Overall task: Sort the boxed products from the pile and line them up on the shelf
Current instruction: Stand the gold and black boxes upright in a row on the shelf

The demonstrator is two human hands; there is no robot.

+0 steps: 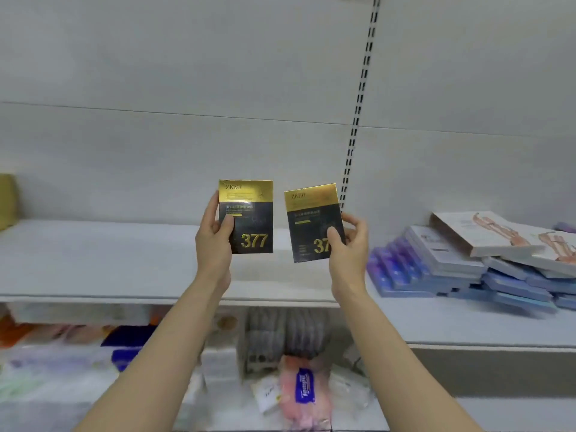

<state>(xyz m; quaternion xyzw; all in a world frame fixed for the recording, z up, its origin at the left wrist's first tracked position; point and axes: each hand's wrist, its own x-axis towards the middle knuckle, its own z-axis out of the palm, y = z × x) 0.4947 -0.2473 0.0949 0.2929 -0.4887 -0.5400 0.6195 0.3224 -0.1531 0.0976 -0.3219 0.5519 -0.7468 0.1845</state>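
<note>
My left hand (213,236) grips a black-and-gold box marked 377 (251,213) by its left edge, thumb across the front, and holds it upright above the white shelf (93,260). My right hand (349,244) pinches a second, matching black-and-gold box (311,216) at its lower right corner; that box tilts slightly to the left. The two boxes face me side by side with a small gap between them. A pile of boxed products (486,263) lies on the shelf to the right.
The pile holds blue and purple flat boxes with a white box (498,233) on top. A tan box (7,201) stands at the shelf's far left. A slotted upright (358,104) runs up the back wall. Lower shelves hold packaged goods, including a pink tissue pack (304,391).
</note>
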